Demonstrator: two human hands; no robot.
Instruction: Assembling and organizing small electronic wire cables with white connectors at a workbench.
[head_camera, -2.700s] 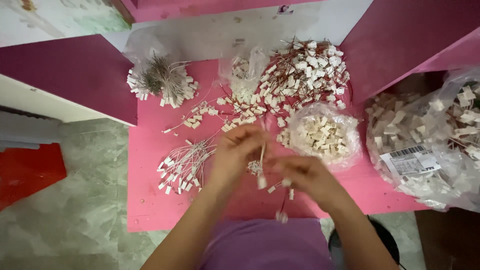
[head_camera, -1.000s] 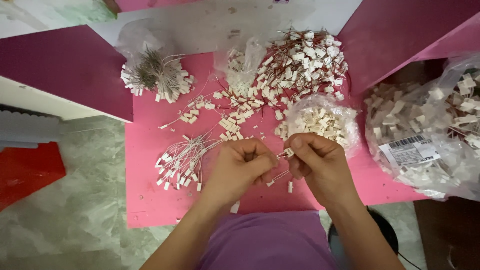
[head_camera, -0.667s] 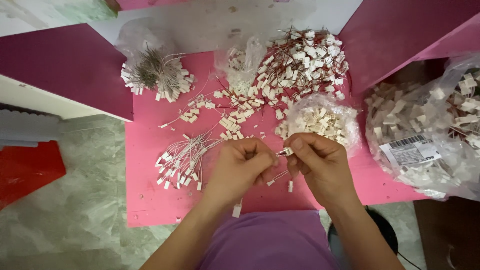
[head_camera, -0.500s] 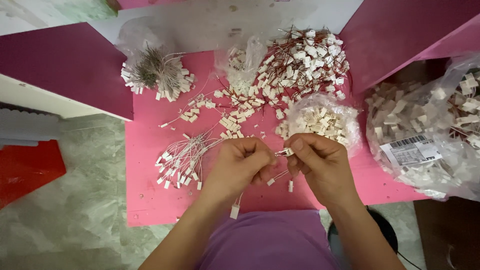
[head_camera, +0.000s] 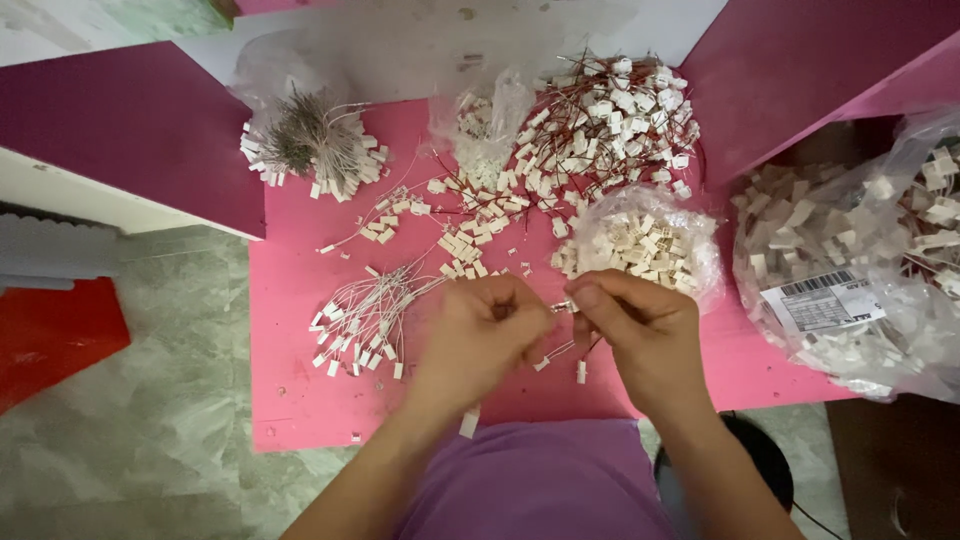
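Fingertips: thumb and forefinger of the right hand (head_camera: 640, 335) are pressed together on a small white connector (head_camera: 562, 307), which sits right at the gap between the two hands, above the near middle of the pink table (head_camera: 300, 400)
Left fingers: the left hand (head_camera: 480, 335) is curled into a loose fist, fingertips tucked in toward the same small part; it is blurred, so I cannot tell just what they pinch
Hanging leads: thin wires with white end plugs (head_camera: 580, 370) dangle below the two hands, just over the tabletop; another white plug (head_camera: 468, 424) shows under the left wrist
Left of the hands: a fan of white-wired leads (head_camera: 360, 320) lies flat on the table, plugs pointing toward the near edge
Just ahead: loose white housings (head_camera: 462, 250) are scattered in the middle of the table, and an open clear bag of white housings (head_camera: 640, 245) lies just beyond the right hand
Further back: a large heap of red-wired connectors (head_camera: 610, 120) fills the far right of the table; a small clear bag of white parts (head_camera: 482, 130) lies beside it
Far left corner: a round bundle of grey-wired leads (head_camera: 310, 145), plugs ringed around the outside
Right of the table: a big clear sack of white parts (head_camera: 850, 260) with a printed label
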